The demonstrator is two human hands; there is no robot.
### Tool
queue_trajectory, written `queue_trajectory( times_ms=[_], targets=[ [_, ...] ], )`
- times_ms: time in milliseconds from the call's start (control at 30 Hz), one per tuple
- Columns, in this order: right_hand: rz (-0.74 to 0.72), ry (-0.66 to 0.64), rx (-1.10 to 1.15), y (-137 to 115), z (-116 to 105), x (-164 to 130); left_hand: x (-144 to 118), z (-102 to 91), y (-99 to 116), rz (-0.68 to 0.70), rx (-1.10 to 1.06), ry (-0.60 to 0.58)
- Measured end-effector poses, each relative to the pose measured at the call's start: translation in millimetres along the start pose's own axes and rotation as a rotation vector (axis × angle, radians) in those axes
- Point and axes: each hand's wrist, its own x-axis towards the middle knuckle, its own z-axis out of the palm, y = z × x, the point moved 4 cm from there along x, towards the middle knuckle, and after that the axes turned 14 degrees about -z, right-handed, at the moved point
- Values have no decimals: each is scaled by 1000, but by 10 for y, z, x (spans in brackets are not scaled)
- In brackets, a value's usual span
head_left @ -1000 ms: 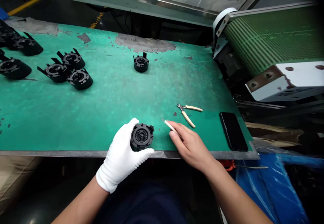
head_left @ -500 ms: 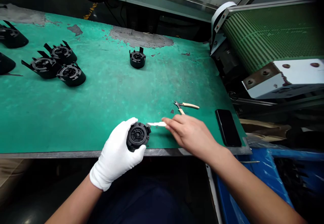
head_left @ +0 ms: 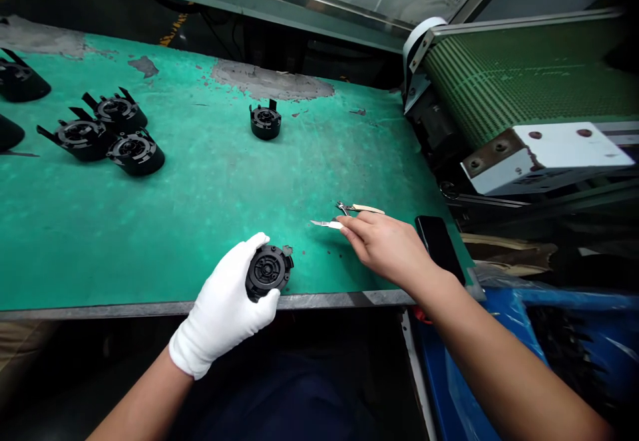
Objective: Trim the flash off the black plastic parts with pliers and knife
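My left hand (head_left: pixel 224 304), in a white glove, is closed around a round black plastic part (head_left: pixel 268 270) at the front edge of the table. The part's ribbed circular face is turned up towards me. My bare right hand (head_left: pixel 387 241) grips a knife (head_left: pixel 329 225) with a white handle and a thin pointed blade. Its blade points left, apart from the black part. Just behind my right fingers lies a pair of cutting pliers (head_left: pixel 367 208) with cream handles, partly hidden by the hand.
On the green table (head_left: pixel 210 195) stands a single black part (head_left: pixel 265 122), with several more black parts (head_left: pixel 136 153) at the left. A phone (head_left: pixel 439 248) lies by my right forearm. A green conveyor belt (head_left: pixel 524 75) rises at the right, above a blue bin (head_left: pixel 499 308) lined with plastic.
My right hand has drawn the knife away from the black part, to the right and slightly back. The left hand still holds the part. The whole view has shifted slightly.
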Motion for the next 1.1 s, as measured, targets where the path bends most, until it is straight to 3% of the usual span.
queue_trajectory(
  times_ms=[100, 200, 267, 400, 500, 600, 700, 767, 900, 967, 1033, 1100],
  targets=[
    [-1, 92, 133, 59, -25, -1, 110, -163, -37, 34, -42, -60],
    [-43, 104, 256, -65, -60, -6, 181, -435, -160, -24, -149, 75],
    [-93, 78, 315, -209, -67, -2, 154, -508, -231, -69, -213, 98],
    [-220, -25, 368, -509, -49, 24, 22, -294, -242, -39, -103, 9],
    [-238, -54, 313, -595, -34, 57, -24, -108, -227, -7, 5, 63],
    [-206, -55, 167, -472, -6, 104, -23, -56, -205, 12, 38, 94],
    [20, -21, -56, -140, -3, 131, -9, -111, -180, 18, 44, 55],
    [143, 40, -89, 29, -34, 119, 23, -178, -180, 23, 56, -28],
    [19, 106, 152, -42, -66, 95, 148, -399, -248, 117, 81, -221],
    [-48, 71, 261, -158, -44, 90, 228, -589, -332, 91, 10, -103],
    [-72, 37, 319, -258, -14, 104, 262, -748, -444, -37, -113, 83],
    [-82, 22, 342, -361, 6, 144, 239, -769, -518, -145, -220, 115]
  ],
)
